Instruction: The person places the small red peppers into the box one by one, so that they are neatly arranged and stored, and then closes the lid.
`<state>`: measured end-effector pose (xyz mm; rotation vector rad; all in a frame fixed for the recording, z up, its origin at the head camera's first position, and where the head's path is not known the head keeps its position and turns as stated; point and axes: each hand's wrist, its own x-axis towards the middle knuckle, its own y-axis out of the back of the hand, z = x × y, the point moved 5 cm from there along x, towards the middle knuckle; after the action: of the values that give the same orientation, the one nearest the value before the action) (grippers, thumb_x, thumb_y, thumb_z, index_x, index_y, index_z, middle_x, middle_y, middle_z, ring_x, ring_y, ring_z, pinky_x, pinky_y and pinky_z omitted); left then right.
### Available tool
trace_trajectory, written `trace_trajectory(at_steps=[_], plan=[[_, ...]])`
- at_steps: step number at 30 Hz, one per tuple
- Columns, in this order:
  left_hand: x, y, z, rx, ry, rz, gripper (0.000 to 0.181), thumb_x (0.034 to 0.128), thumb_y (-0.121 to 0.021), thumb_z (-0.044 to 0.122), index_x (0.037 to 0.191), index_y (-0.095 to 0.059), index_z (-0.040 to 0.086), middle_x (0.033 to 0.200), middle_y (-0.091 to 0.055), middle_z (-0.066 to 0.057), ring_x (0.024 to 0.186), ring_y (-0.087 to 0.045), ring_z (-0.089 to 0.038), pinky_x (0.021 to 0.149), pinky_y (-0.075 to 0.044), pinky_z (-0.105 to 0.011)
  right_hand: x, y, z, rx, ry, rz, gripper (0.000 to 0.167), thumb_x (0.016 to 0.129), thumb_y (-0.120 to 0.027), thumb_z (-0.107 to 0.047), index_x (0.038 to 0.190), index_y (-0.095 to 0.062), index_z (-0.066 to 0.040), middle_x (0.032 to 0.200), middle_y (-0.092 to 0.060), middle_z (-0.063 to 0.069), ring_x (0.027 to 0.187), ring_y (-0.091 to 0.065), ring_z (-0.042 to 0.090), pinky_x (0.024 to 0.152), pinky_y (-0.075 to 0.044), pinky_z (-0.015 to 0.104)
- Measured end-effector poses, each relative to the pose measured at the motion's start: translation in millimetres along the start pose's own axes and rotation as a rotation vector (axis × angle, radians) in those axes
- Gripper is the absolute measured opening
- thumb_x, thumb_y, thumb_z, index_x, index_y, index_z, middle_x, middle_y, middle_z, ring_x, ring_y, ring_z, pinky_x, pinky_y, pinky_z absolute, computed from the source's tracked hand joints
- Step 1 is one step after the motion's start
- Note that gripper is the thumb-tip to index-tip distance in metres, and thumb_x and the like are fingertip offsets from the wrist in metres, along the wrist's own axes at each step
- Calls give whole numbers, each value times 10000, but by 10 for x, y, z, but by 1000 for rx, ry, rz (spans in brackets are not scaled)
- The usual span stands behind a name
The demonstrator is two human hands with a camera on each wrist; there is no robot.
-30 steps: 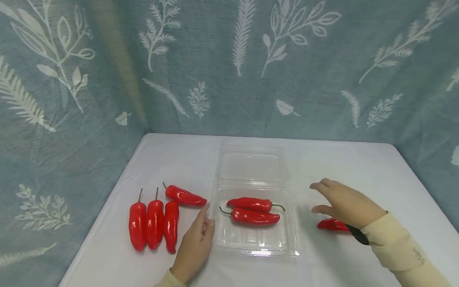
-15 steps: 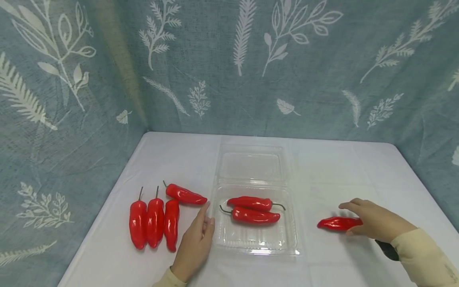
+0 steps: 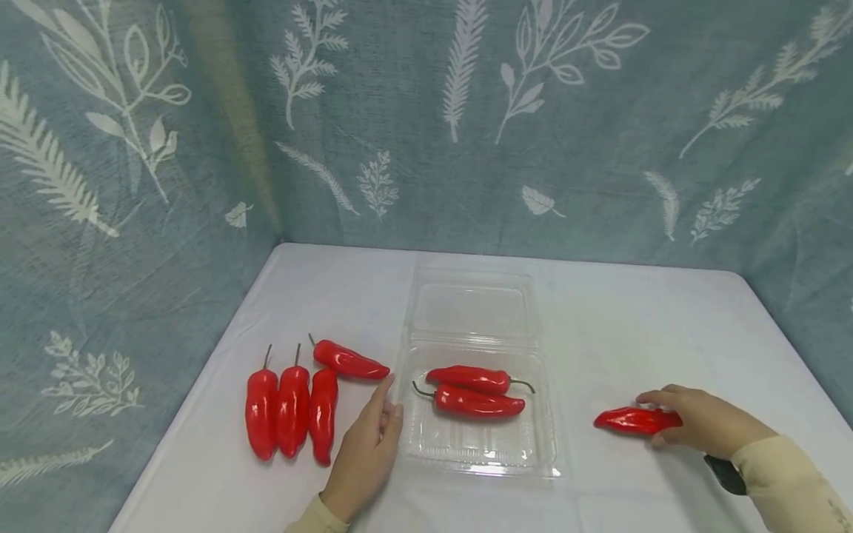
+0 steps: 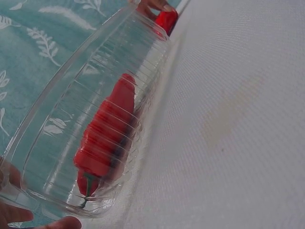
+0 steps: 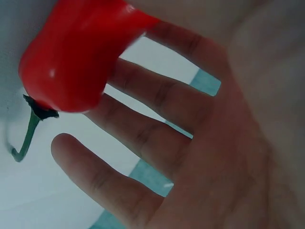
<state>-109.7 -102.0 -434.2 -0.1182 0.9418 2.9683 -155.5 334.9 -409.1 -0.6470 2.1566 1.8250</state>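
Note:
On the right of the table, my right hand [image 3: 716,422] has its thumb and fingers on either side of a single red pepper [image 3: 631,420]. In the right wrist view, fingers of the right hand [image 5: 157,114] reach past this pepper [image 5: 71,57], whose green stem points away. My left hand [image 3: 363,451] rests with extended fingers beside the left wall of an unlidded clear plastic container [image 3: 480,448]. Two red peppers [image 3: 476,402] lie inside it, stems pointing opposite ways. The left wrist view shows left fingertips [image 4: 64,223] by the container's corner [image 4: 107,207].
Left of the container, three red peppers [image 3: 293,411] stand side by side lengthwise, with another [image 3: 349,361] lying slanted above them. The container's hinged lid [image 3: 469,307] is folded back behind it. A patterned green cloth [image 3: 400,133] hangs behind and left of the white table [image 3: 600,296].
My right hand has moved right and down from above the table to the lone pepper, and its fingers have come around it. The left hand has stayed beside the container.

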Motion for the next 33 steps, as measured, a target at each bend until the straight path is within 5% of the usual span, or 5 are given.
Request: trace_trajectory(at_steps=[16, 24, 33], plan=[[43, -172, 25, -5, -96, 9, 569, 968, -546, 261, 1482, -336, 137, 979, -554, 23, 785, -530, -96, 690, -500, -222, -121, -91, 129, -52, -12, 23, 702, 644, -812, -491, 1199, -631, -100, 1077, -643, 109, 964, -587, 304, 803, -490, 591], [-2, -75, -1, 3, -101, 41, 556, 972, -542, 237, 1480, -338, 137, 978, -561, 5, 787, -532, -97, 695, -502, -239, -190, 145, -136, -100, 137, 184, 553, 686, -835, -310, 1159, -641, -100, 916, -615, -9, 795, -559, 156, 710, -530, 408], [-21, -14, -50, 14, -87, 63, 556, 966, -556, 242, 1475, -348, 157, 959, -560, 15, 763, -520, -89, 680, -496, -237, -290, 380, -703, -148, 279, 349, 524, 697, -834, -318, 1147, -645, -125, 918, -623, -28, 768, -558, 106, 652, -517, 330]])
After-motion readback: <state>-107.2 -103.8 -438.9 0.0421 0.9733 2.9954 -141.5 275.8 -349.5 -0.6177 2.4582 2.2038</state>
